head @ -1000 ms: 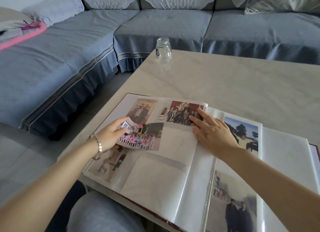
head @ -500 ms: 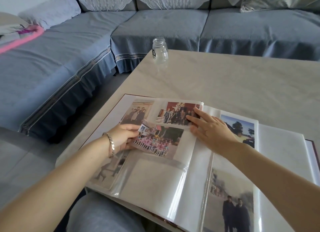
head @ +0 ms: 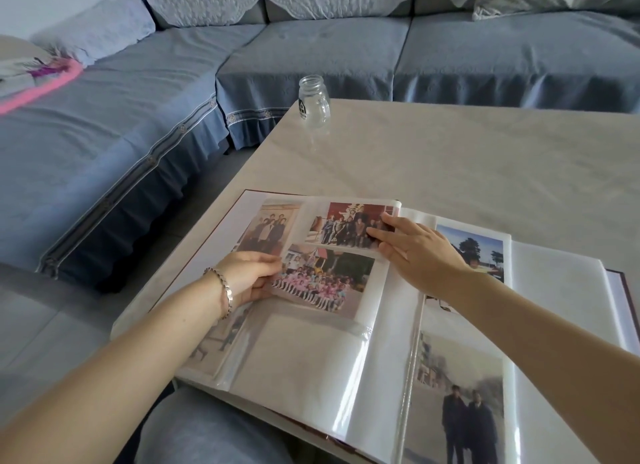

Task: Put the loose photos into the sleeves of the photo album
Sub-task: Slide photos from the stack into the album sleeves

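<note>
The photo album (head: 388, 332) lies open on the table's near corner. My left hand (head: 247, 276) pinches the left edge of a group photo of children in pink (head: 322, 280), which lies mostly inside the middle clear sleeve of the left page. My right hand (head: 415, 252) presses flat on the page's upper right, fingertips on the sleeve over a red-backed group photo (head: 346, 226). An old sepia photo (head: 268, 230) sits in the top left sleeve. The sleeve below (head: 301, 363) holds no photo. The right page holds several photos.
A small glass jar (head: 314, 101) stands at the marble table's (head: 450, 159) far left corner. A blue-grey sofa (head: 311, 51) wraps around the left and far sides. Folded fabric with pink trim (head: 38, 79) lies on the sofa at left. My knee (head: 207, 429) is under the album's edge.
My left hand has slid the pink group photo to the right, deeper into the middle sleeve. My right hand has stayed pressed on the page.
</note>
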`<state>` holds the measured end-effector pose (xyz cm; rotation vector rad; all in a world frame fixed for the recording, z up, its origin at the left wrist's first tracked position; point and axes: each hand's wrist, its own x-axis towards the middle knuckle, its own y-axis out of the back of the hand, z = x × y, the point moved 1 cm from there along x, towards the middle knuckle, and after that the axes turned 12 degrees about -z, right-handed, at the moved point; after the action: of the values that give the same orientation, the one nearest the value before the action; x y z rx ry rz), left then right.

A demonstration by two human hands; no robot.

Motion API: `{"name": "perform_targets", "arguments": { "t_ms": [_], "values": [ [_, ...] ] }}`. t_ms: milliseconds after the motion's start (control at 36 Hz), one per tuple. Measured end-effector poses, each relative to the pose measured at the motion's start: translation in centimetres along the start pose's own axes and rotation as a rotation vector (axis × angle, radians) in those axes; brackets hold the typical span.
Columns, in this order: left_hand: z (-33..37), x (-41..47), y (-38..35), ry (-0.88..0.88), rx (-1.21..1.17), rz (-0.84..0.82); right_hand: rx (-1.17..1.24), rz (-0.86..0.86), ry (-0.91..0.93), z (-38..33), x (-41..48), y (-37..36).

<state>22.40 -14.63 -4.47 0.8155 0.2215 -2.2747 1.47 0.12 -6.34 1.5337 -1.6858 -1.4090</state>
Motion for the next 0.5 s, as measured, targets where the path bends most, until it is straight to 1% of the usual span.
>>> {"name": "perform_targets", "arguments": {
  "t_ms": [56,167,250,306,417,500],
  "values": [
    [0.0,-0.1,0.2,-0.029,0.010,0.027,0.001,-0.006,-0.001,-0.1,0.0,0.2],
    [0.1,-0.3,0.0,-0.065,0.268,0.099,0.003,-0.023,-0.007,-0.6,0.2,0.3],
    [0.5,-0.6,-0.2,-0.032,0.198,0.085,0.016,-0.025,-0.014,-0.8,0.4,0.3],
    [0.7,-0.8,-0.2,-0.027,0.157,0.096,0.068,-0.011,-0.015,-0.8,0.4,0.0],
    [0.7,-1.1,-0.2,-0.059,0.157,0.128,0.150,0.049,-0.003,-0.5,0.3,-0.7],
    [0.9,-1.2,-0.1,-0.091,0.204,0.150,0.183,0.065,0.004,-0.1,0.5,-0.5]
  ]
}}
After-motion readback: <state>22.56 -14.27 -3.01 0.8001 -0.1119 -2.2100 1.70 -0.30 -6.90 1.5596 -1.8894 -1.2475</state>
